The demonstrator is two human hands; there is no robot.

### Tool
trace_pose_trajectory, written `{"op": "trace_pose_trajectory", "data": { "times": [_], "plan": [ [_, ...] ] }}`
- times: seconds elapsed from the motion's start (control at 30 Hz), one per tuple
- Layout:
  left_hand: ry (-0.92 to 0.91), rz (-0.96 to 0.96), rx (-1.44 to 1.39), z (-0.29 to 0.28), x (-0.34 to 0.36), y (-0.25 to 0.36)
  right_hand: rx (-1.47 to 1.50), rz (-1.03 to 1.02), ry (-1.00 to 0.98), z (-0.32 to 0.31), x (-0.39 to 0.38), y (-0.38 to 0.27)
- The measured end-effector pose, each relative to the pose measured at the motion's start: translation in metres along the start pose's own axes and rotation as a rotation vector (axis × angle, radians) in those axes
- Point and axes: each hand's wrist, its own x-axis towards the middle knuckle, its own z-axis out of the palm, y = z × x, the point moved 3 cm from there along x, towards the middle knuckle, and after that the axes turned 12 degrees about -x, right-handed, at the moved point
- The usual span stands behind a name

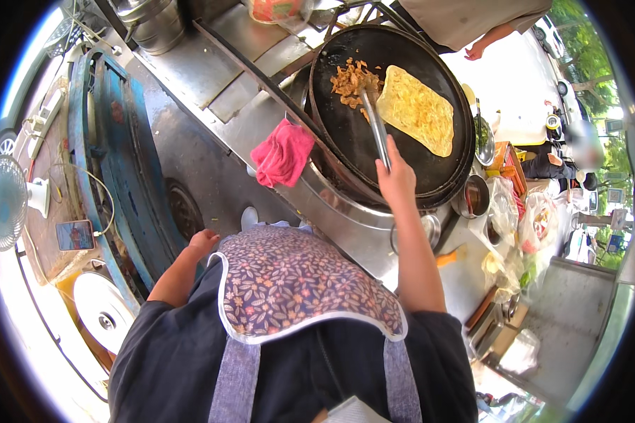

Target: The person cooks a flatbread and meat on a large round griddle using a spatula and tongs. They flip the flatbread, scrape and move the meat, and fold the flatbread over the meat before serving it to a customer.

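Note:
My right hand (396, 173) is closed on metal tongs (375, 123), whose tips are in chopped browned filling (349, 81) on the large round black griddle (434, 183). A yellow flatbread (415, 109) lies flat to the right of the tongs. My left hand (203, 240) hangs low at the left beside my floral apron (303, 282), fingers loosely bent and apart, holding nothing. A pink cloth (281, 151) lies on the steel counter edge, left of the griddle.
A co-worker's hand (476, 49) hangs beyond the griddle. Pots (473, 197), plastic bags (540, 218) and trays crowd the right. A blue metal cart (113, 176), a phone (75, 235) and a fan (7, 201) stand left. A steel canister (152, 28) sits at upper left.

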Motion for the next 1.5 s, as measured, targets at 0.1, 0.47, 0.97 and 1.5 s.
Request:
{"op": "trace_pose_trajectory", "data": {
  "times": [0.1, 0.47, 0.97, 1.5],
  "plan": [
    [0.005, -0.067, 0.032, -0.007, -0.002, -0.005, -0.303, 0.032, -0.056, 0.015, 0.009, -0.003],
    [0.007, 0.027, -0.122, 0.003, 0.024, 0.006, -0.348, -0.093, -0.029, 0.022, 0.009, -0.025],
    [0.046, -0.008, -0.02, -0.005, 0.005, -0.007, 0.035, 0.05, -0.09, 0.017, -0.01, 0.018],
    [0.015, -0.005, -0.197, 0.013, 0.021, 0.007, 1.418, 0.912, -0.125, -0.021, -0.06, 0.129]
  ]
}}
